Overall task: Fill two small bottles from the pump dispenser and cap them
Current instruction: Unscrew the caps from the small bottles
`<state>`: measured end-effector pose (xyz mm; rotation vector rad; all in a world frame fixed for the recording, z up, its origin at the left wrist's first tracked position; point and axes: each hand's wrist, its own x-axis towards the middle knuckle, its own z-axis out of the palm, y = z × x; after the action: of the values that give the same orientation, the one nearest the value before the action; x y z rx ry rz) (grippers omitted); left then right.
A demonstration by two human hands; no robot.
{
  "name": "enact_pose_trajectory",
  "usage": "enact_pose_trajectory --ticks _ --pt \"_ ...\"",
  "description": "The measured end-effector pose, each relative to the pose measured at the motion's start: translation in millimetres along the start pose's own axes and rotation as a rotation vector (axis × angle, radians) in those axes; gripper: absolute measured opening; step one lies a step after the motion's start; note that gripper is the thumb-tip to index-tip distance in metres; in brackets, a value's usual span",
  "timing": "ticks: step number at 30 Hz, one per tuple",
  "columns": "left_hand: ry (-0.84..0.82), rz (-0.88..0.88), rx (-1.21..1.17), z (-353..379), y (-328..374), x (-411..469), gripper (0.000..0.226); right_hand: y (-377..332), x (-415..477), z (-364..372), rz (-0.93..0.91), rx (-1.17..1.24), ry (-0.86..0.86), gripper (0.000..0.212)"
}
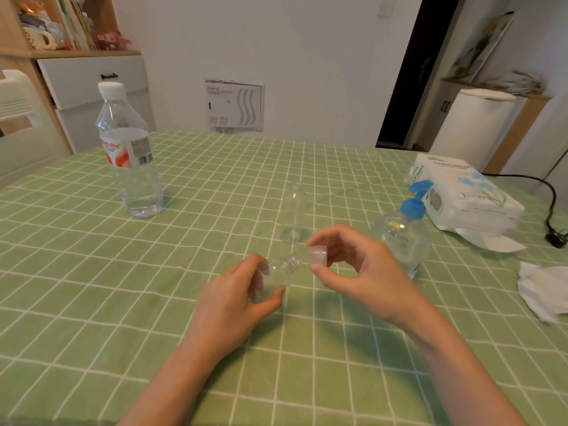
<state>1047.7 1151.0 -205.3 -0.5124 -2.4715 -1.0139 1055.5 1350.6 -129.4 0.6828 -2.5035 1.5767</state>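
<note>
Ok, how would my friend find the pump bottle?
Look at the green checked table, on its right side by the white tissue pack. The pump dispenser stands just left of it. It's the only bottle with a blue top.

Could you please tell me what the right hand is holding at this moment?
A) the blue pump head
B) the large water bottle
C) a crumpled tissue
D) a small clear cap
D: the right hand pinches a small clear cap between thumb and fingers, close by the neck of the small bottle that the left hand holds tilted.
</note>
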Motion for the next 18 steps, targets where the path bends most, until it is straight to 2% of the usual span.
enact_pose_trajectory --ticks 4,8,11,18 --pt "0.052 -0.081 -0.123 0 0 2 0.024 15 9 2 0.11 0.013 0.115 0.022" --pt "0.082 -0.181 -0.222 -1 1 3 0.022 34 22 16 0.269 -0.038 0.068 0.022" --pt "0.103 -0.232 -0.274 -1 2 4 0.021 43 30 26 0.293 -0.067 0.033 0.028" --pt "0.119 -0.257 -0.296 -1 2 5 0.022 52 35 40 0.321 -0.216 0.019 0.024"
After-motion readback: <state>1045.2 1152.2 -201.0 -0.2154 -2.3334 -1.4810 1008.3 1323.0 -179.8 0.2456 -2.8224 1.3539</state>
